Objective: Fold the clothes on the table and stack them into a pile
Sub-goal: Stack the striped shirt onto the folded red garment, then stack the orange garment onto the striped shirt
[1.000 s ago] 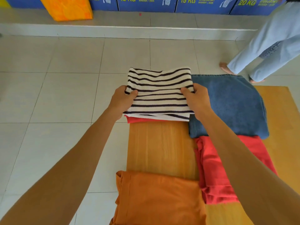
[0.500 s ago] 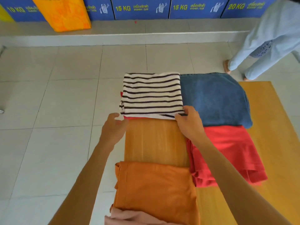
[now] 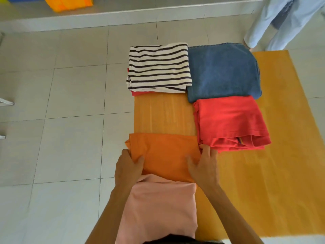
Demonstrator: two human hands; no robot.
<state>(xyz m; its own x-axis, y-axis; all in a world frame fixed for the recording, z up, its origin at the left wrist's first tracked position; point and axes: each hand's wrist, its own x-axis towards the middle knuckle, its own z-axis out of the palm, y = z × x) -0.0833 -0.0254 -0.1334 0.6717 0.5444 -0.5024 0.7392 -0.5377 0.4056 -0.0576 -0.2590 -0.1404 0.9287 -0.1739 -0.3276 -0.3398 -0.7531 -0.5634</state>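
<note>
Both hands are on the folded orange garment (image 3: 163, 155), which lies at the near-left part of the wooden table (image 3: 255, 182), toward 7 o'clock. The left hand (image 3: 129, 167) grasps its left edge, thumb lying on top of the cloth and fingers tucked out of sight beneath the fold. The right hand (image 3: 204, 166) takes its right edge, thumb pressed on top and fingers spread down along the side; how far they wrap under the cloth cannot be told. A folded pink garment (image 3: 158, 206) lies at 6 o'clock, its far edge overlapping the orange one between the two wrists. Just beside the right hand, at 3 o'clock, a folded red garment (image 3: 228, 122) touches the orange cloth's corner. Beyond it at 1 o'clock sits a folded blue denim piece (image 3: 221, 71), and at 12 o'clock a striped shirt (image 3: 158, 67) rests on a sliver of another red cloth (image 3: 140, 93). Bare wood separates the striped shirt from the orange garment. A person in pale trousers (image 3: 274, 23) stands on the tiled floor (image 3: 61, 103) at the far right.
</note>
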